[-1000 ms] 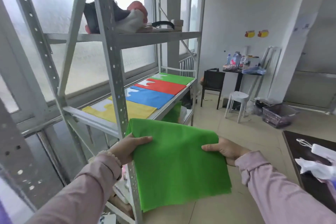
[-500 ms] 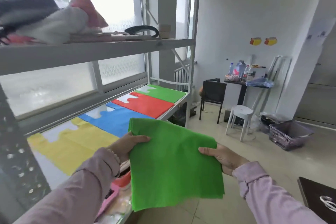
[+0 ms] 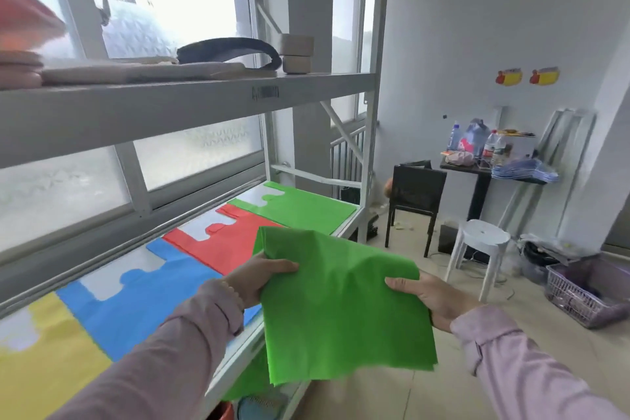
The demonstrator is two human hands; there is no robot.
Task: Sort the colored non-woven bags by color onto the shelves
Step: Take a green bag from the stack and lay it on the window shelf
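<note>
Head view.

Item: flat bright-green non-woven bag [image 3: 341, 310], held in the air between both hands, just off the grey metal shelf [image 3: 235, 360].

Hold: left hand [image 3: 262, 274] pinches its left edge, and right hand [image 3: 429, 297] grips its right edge.

Destination, judged: shelved green bag [image 3: 300, 208], beyond the left hand.

Handling: keep the sheet taut and lay it edge to edge.

Orientation: the long axis seems to run from the far corner towards the person. The handle end cannot be told.
</note>
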